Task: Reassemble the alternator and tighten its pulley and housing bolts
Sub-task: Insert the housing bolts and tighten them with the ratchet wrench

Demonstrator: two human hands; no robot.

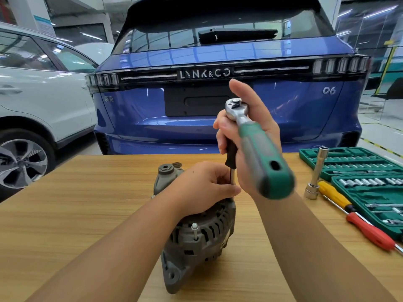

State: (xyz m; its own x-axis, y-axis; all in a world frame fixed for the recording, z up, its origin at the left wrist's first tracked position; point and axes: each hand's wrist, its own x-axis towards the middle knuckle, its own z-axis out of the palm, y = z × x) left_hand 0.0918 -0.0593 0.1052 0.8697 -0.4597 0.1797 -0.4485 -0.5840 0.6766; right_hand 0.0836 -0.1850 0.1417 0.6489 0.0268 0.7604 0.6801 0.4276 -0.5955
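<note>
Both hands busy: the right hand (246,136) grips a green ratchet wrench (259,149) upright on its black extension bar (231,162), while the left hand (205,184) pinches the bar's lower end atop the alternator (196,227). It sits mid-table (76,203), socket set case (357,171) and two screwdrivers (353,214) off right.

Blue car (229,110) reads "LYNK&CO" and "06".

alternator (196,232): we see grey
ratchet (259,149): green and grey handle
table (87,203): light wood grain
socket case (357,168): green
</note>
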